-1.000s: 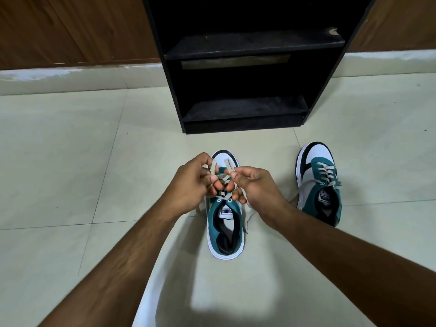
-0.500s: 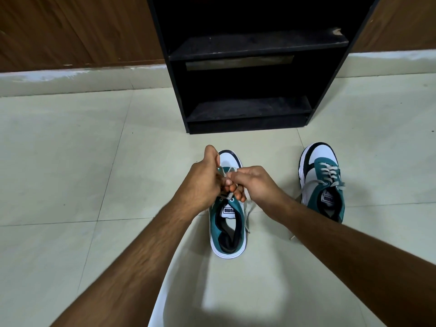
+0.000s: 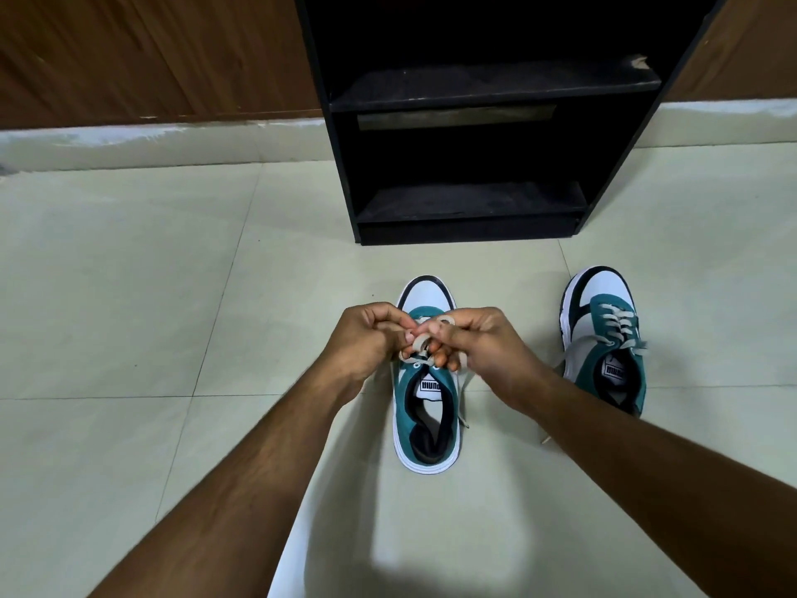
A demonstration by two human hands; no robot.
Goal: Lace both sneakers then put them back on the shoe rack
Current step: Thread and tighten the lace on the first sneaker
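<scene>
The lace (image 3: 420,344) of the near sneaker (image 3: 427,407) is pinched by the left hand (image 3: 366,338) and right hand (image 3: 483,343), held together; its eyelets are hidden. The other sneaker (image 3: 604,338) stands right, before the shoe rack (image 3: 470,226), whose top is cut off.

both hands (image 3: 427,343) together, fingers (image 3: 435,336) pinched

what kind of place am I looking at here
Probably a home entryway or hallway: a black shoe rack stands on a pale tiled floor against a wood-panelled wall, with two sneakers in front of it.
</scene>
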